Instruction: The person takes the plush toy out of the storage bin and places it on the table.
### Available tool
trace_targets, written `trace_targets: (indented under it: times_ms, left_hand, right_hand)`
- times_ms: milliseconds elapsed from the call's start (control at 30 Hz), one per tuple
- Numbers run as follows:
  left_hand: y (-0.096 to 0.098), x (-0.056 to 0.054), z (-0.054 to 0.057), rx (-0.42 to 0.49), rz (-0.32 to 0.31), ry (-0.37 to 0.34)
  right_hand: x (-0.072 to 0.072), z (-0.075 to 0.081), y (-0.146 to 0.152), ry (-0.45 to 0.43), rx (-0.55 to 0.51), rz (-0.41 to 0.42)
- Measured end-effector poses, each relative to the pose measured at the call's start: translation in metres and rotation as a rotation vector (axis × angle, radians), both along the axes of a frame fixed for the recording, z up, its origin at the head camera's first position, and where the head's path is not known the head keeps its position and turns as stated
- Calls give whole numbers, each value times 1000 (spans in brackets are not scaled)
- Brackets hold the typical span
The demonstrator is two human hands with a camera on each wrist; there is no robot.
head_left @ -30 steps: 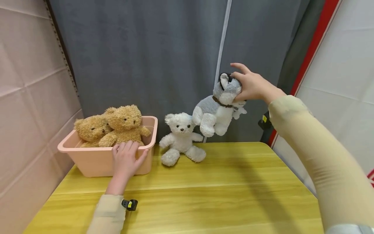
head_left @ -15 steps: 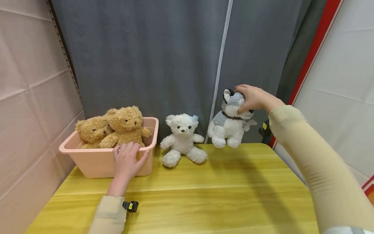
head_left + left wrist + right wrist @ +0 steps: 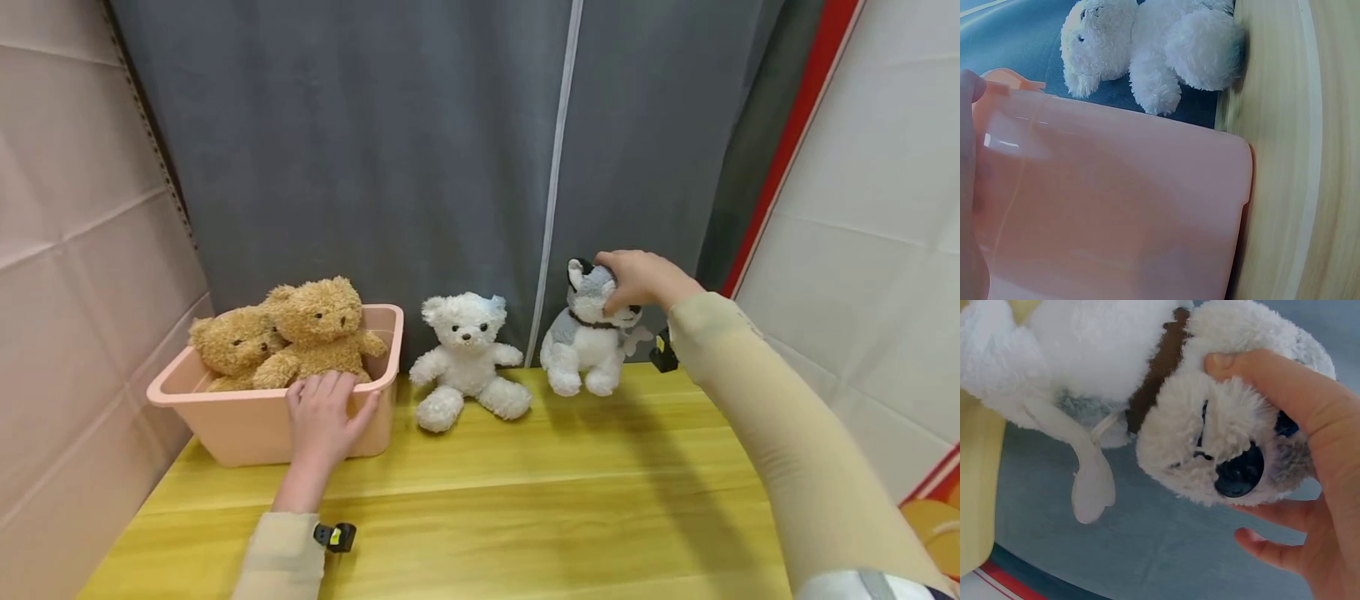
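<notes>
A grey and white plush husky (image 3: 592, 337) with a brown collar is at the back right of the table. My right hand (image 3: 641, 279) grips it by the head, thumb across the cheek in the right wrist view, where a pale bone-shaped tag (image 3: 1093, 487) dangles from the collar. Whether its paws touch the tabletop I cannot tell. My left hand (image 3: 324, 421) holds the front rim of a pink plastic bin (image 3: 225, 425), fingers hooked over the edge. Inside the bin sit two brown teddy bears (image 3: 318, 321), their lower parts hidden. A white teddy bear (image 3: 467, 358) sits upright between bin and husky.
The wooden table (image 3: 480, 517) ends at a grey curtain (image 3: 360, 150) along the back. Pale fabric walls stand left and right, with a red strip (image 3: 795, 142) on the right. At the lower right edge is a patterned red and orange thing (image 3: 933, 525).
My right hand has carried the husky down and to the right, from above and beside the white teddy bear to table level. My left hand stays on the bin's rim.
</notes>
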State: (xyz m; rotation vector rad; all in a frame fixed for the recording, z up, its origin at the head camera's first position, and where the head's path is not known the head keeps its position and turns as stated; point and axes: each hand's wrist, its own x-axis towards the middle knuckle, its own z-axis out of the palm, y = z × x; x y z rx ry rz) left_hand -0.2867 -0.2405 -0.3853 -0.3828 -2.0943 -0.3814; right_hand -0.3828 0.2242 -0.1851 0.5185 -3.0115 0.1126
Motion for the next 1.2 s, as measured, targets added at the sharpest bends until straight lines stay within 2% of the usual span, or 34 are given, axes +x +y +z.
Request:
trace_targets:
  times_ms: [200,500,733,933,1100,1200]
  left_hand:
    - [-2,3,0,-11,1,17]
    - [-3,1,3,-8,4,20]
    - [-2,3,-1,-18,1,13]
    - [-1,2,1,2,-3,40]
    - [-1,1,3,5,-6,20]
    - [-1,1,1,3,-7,5]
  right_hand:
    - [-4,-31,-2,-5,54,-8]
    - [-13,-57,-6,26,76,13]
    - [-14,-85,-8,-60,55,17]
    - [-13,-91,-10,-104,-49,24]
    - [-13,-97,-10,-198,-86,3]
    - [-12,-104,-7,-218,-91,-20]
